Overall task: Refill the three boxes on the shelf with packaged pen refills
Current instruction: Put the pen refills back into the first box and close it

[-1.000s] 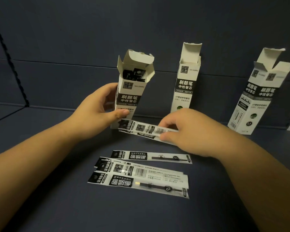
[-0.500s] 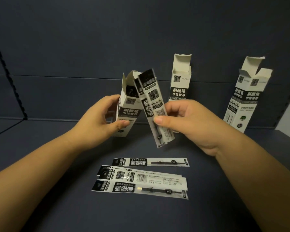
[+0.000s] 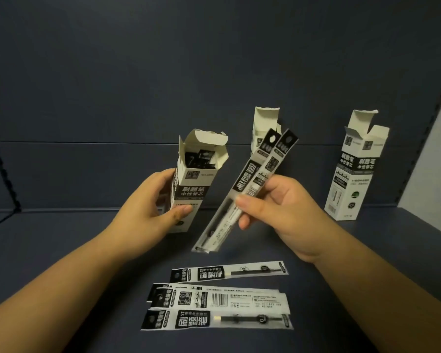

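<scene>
**Two packets risking a snag at the box mouth**

The right hand (image 3: pixel 288 212) is pinching two flat black-and-white refill packets (image 3: pixel 250 189), while the left hand (image 3: pixel 148 212) is gripping the tall open white card box (image 3: pixel 191 189) on the dark blue shelf (image 3: pixel 61 250). Entering slanted, they could be catching its flaps or the packets already inside. Since half a second ago they are swinging away rightward.

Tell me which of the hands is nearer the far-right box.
Right. The right hand, holding refill packets, is still apart from the far-right box; the left hand grips the leftmost box, farther away.
</scene>
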Demonstrator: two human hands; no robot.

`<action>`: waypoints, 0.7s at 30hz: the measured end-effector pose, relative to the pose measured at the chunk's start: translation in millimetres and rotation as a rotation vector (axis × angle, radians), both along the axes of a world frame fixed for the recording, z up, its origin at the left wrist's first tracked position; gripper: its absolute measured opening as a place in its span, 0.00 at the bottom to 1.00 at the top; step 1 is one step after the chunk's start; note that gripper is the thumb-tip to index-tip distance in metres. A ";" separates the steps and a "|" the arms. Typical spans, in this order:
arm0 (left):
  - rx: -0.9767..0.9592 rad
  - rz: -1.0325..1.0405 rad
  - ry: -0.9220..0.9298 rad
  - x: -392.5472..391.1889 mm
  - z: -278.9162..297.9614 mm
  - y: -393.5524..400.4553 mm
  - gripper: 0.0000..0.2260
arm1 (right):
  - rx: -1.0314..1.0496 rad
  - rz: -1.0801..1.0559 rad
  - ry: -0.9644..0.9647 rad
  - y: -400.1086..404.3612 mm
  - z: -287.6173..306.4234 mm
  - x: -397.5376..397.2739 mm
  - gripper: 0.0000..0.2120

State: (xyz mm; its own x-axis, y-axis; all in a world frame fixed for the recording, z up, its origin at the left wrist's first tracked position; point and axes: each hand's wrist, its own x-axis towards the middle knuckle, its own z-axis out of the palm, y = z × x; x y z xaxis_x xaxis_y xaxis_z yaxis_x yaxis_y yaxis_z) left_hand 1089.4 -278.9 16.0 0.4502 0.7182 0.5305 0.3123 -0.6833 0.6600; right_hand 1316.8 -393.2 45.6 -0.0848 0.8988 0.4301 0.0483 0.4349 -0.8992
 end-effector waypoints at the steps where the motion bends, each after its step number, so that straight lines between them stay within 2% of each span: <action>1: -0.002 -0.005 -0.003 -0.5 0.2 1.3 0.27 | 0.026 0.000 0.043 0.1 0.4 -1.4 0.05; 4: 0.010 -0.023 0.012 0.2 -1.5 4.1 0.28 | 0.130 -0.022 0.187 -1.5 2.7 -4.9 0.05; 7: 0.020 -0.037 -0.012 2.1 -2.4 2.3 0.28 | 0.218 -0.041 0.287 -5.0 10.7 -5.0 0.10; 10: 0.050 -0.035 0.006 3.4 -3.3 3.2 0.27 | 0.249 -0.067 0.321 -8.3 17.8 -2.1 0.11; 15: 0.108 -0.042 0.089 3.2 0.6 0.4 0.27 | 0.300 -0.141 0.371 -5.9 19.6 3.1 0.06; 21: 0.175 -0.052 0.177 4.7 3.3 -4.2 0.28 | 0.402 -0.290 0.298 -8.2 23.2 4.0 0.08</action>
